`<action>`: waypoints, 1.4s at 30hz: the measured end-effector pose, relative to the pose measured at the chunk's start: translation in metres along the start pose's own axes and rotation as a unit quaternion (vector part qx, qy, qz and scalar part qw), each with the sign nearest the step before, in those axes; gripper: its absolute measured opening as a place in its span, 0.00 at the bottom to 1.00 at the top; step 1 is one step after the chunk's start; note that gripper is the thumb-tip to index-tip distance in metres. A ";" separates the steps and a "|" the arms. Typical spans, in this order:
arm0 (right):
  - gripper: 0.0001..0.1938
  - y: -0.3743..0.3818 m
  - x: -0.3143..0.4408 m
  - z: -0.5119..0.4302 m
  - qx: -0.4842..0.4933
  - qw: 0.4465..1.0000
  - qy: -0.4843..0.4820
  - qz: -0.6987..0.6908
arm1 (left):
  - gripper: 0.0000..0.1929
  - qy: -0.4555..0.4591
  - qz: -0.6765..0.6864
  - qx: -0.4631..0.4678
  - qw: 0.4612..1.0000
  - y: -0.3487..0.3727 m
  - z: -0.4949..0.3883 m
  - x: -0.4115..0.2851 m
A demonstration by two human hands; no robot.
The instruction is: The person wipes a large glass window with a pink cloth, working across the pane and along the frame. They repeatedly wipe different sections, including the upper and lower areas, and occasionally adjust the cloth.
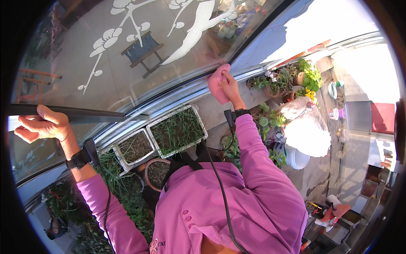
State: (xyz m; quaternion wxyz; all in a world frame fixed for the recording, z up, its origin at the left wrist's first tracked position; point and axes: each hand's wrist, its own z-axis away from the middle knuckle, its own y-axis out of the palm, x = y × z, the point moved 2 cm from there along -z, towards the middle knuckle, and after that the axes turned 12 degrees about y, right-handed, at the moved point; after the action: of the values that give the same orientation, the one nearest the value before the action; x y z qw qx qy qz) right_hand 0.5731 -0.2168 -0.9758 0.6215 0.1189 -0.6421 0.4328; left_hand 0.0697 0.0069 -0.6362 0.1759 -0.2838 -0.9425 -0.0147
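Note:
A folded pink cloth (219, 85) is in my right hand (231, 90), pressed near the lower corner of a large glass pane (127, 63) with a dark frame. White frosted blossom branches (193, 35) decorate this glass. At the left, my left hand (47, 123) grips the dark upright frame bar (85, 114), its thumb on one side and curled fingers on the other. Below the pane runs a silvery metal window track (165, 98). Through the glass a folding stool (144, 52) with a blue seat is visible.
Two white planters, one with grass (177, 130) and a smaller one (134, 147), stand under the track beside a round clay pot (157, 173). To the right are potted plants (285, 79), a bulging plastic bag (306, 127) and a white bucket (297, 157). Cables hang from both wrists.

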 end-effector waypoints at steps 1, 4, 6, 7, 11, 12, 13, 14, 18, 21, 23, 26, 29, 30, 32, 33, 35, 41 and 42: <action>0.28 -0.005 0.005 0.010 0.022 0.999 -0.008 -0.037 | 0.30 0.010 0.003 -0.017 1.000 0.000 -0.002 0.000; 0.30 -0.019 0.021 0.043 0.116 0.972 0.088 -0.186 | 0.32 0.021 -0.008 0.005 1.000 -0.002 -0.005 0.003; 0.33 -0.028 0.035 0.067 0.187 0.933 0.123 -0.283 | 0.34 0.049 -0.016 0.013 0.999 -0.003 -0.005 0.006; 0.34 -0.030 0.044 0.078 0.233 0.903 0.120 -0.340 | 0.34 0.048 -0.034 0.006 0.998 -0.003 -0.004 0.006; 0.35 -0.033 0.080 0.110 0.284 0.880 0.097 -0.369 | 0.33 0.026 0.020 -0.017 0.999 0.001 0.001 0.008; 0.35 -0.033 0.091 0.115 0.296 0.878 0.083 -0.366 | 0.32 0.020 0.057 -0.027 0.998 0.000 0.001 0.007; 0.35 -0.033 0.103 0.120 0.309 0.876 0.065 -0.365 | 0.32 -0.029 0.127 -0.023 0.991 0.000 0.000 0.007; 0.33 -0.033 0.114 0.126 0.315 0.878 0.063 -0.354 | 0.32 -0.067 0.105 -0.012 0.992 -0.002 -0.001 0.004; 0.27 -0.032 0.153 0.147 0.336 0.880 0.043 -0.332 | 0.30 -0.087 0.042 0.033 0.995 -0.039 -0.011 -0.027; 0.27 -0.029 0.172 0.160 0.361 0.877 0.024 -0.317 | 0.30 -0.195 0.171 0.035 0.965 -0.070 -0.001 -0.083; 0.30 -0.024 0.183 0.167 0.380 0.875 0.005 -0.300 | 0.31 -0.252 0.339 0.232 0.876 -0.086 0.014 -0.122; 0.29 -0.016 0.199 0.180 0.424 0.872 0.008 -0.246 | 0.34 -0.294 0.516 0.365 0.717 -0.093 0.041 -0.169; 0.30 -0.006 0.220 0.189 0.441 0.886 -0.085 -0.113 | 0.40 -0.421 0.639 0.359 0.534 -0.100 0.067 -0.196; 0.30 -0.002 0.227 0.192 0.433 0.892 -0.113 -0.068 | 0.43 -0.415 0.641 0.364 0.533 -0.102 0.074 -0.200; 0.29 0.006 0.238 0.199 0.407 0.898 -0.166 -0.015 | 0.42 -0.440 0.590 0.368 0.567 -0.105 0.085 -0.205; 0.29 0.009 0.243 0.202 0.372 0.907 -0.196 0.017 | 0.42 -0.445 0.567 0.365 0.590 -0.106 0.088 -0.207; 0.29 0.016 0.250 0.210 0.304 0.916 -0.246 0.087 | 0.41 -0.546 0.609 0.353 0.454 -0.110 0.094 -0.216; 0.29 0.050 0.255 0.239 0.282 0.883 -0.344 0.152 | 0.34 -0.658 0.695 0.185 0.224 -0.116 0.088 -0.240; 0.28 0.052 0.253 0.238 0.287 0.894 -0.323 0.119 | 0.33 -0.707 0.663 0.143 0.201 -0.114 0.091 -0.239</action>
State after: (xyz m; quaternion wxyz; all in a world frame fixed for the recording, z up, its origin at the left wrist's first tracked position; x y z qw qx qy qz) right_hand 0.3214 -0.2565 -0.7342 0.2624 0.3480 -0.6643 0.6072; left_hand 0.1646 -0.2036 -0.7946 -0.5804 -0.6675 -0.1280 0.4486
